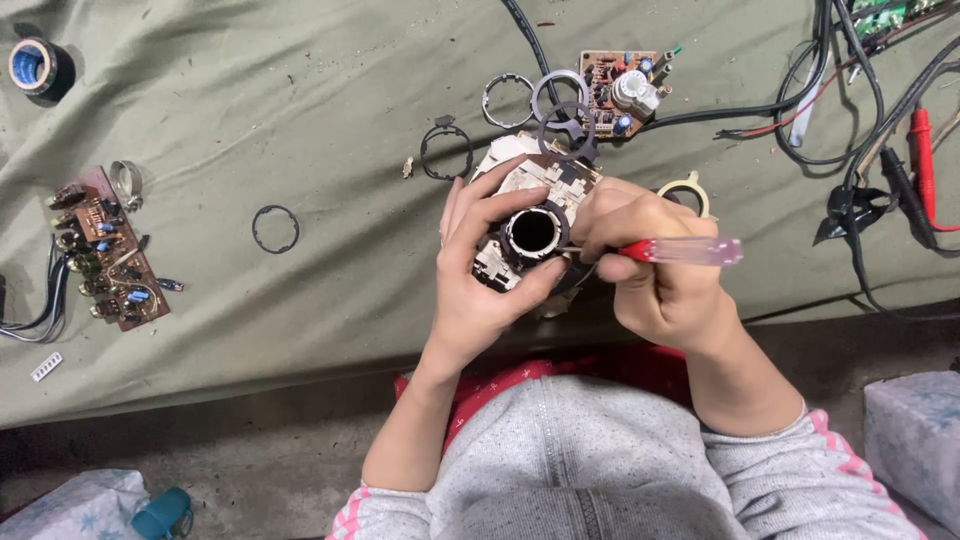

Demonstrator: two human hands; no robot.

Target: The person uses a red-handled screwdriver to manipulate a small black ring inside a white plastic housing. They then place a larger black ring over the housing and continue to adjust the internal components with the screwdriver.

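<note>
Gripping a beige part (pixel 520 200) over the counter (pixel 300 120), the left hand (pixel 480 270) has fingers clamped around its dark round opening. The right hand (pixel 655 270), fingers closed on a screwdriver (pixel 680 251), lies just right; its shaft runs leftward, tip probably at the rim.

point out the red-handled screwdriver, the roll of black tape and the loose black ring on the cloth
red-handled screwdriver (pixel 690 251): head view, on the clear part of its handle
roll of black tape (pixel 33 66): head view, on the roll's top face
loose black ring (pixel 275 229): head view, inside its thin rim
</note>
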